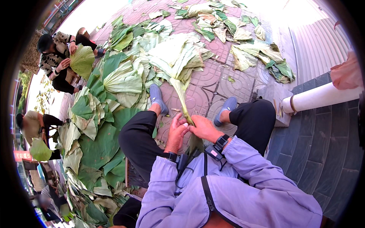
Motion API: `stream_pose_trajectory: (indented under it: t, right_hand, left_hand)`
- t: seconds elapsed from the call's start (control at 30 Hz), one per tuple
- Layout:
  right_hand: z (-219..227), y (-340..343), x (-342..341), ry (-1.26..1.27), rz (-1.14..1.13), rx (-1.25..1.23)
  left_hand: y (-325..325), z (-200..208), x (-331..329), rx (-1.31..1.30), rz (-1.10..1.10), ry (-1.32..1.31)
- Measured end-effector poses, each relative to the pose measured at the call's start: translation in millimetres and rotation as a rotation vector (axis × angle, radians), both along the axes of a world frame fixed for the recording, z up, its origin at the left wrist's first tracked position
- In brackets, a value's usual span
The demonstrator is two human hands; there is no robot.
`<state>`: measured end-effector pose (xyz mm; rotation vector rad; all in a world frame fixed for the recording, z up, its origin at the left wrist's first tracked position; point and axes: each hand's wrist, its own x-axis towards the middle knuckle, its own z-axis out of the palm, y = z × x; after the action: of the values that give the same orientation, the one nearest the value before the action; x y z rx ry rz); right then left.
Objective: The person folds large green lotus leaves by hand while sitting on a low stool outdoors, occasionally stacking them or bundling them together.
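Note:
A bundle of large pale-green lotus leaves (173, 57) fans out on the paving in front of me and narrows to a gathered, twisted end between my knees. My right hand (204, 127) is closed round that narrow end. From the other side my left hand (176, 133) pinches at it, thumb and fingers close to the right hand's fingertips. Below both hands a dull green leaf part (195, 144) hangs over my lap; I cannot tell whether it belongs to the bundle. What lies inside the fingers is hidden.
A long heap of flattened lotus leaves (99, 148) runs along my left. More loose leaves (243, 57) lie far right. A white pipe (323, 97) and a stone block (275, 100) stand at my right. Two people (57, 57) (32, 129) sit at left with leaves.

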<state>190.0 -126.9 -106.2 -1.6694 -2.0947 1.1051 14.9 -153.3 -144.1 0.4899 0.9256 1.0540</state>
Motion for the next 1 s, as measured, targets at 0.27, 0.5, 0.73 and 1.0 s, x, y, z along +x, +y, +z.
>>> stream_pose_trajectory:
  t: [0.27,0.5,0.73,1.0]
  right_hand:
    - [-18.1,21.2,20.7,0.217,-0.098,-0.01]
    - [36.9,45.2,34.9,0.42,-0.011,-0.045]
    - [80.6,85.6,50.1,0.443,0.198,0.005]
    - [152.5,117.0,72.1,0.406,0.468,-0.058]
  left_hand:
    - [14.4,13.9,1.2,0.054,-0.063,0.014]
    - [43.0,51.4,-22.0,0.16,-0.045,0.263]
    - [87.6,129.6,-26.8,0.818,-0.061,0.986]
    - [114.0,208.9,-10.2,1.186,-0.379,1.331]
